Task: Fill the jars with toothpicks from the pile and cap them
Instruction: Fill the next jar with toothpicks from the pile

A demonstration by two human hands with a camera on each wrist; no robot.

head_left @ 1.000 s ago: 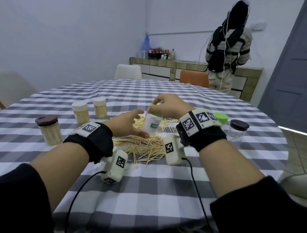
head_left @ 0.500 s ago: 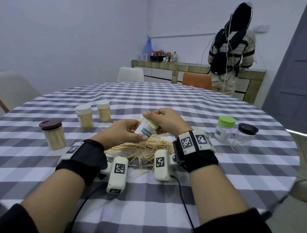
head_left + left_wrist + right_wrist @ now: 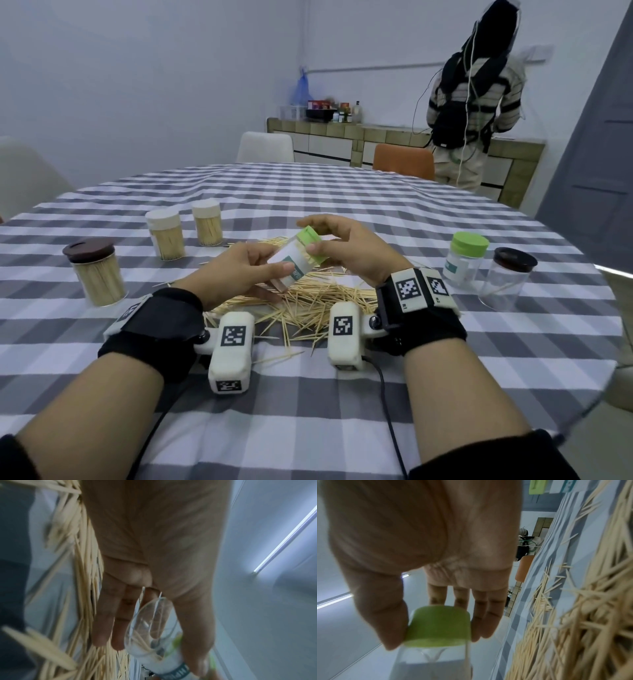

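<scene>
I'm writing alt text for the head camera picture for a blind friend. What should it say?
Two hands hold a small clear jar tilted above a pile of toothpicks on a checked tablecloth: the left hand grips its body, the right hand pinches its green cap. Three filled jars stand at left and two near-empty ones at right.
</scene>
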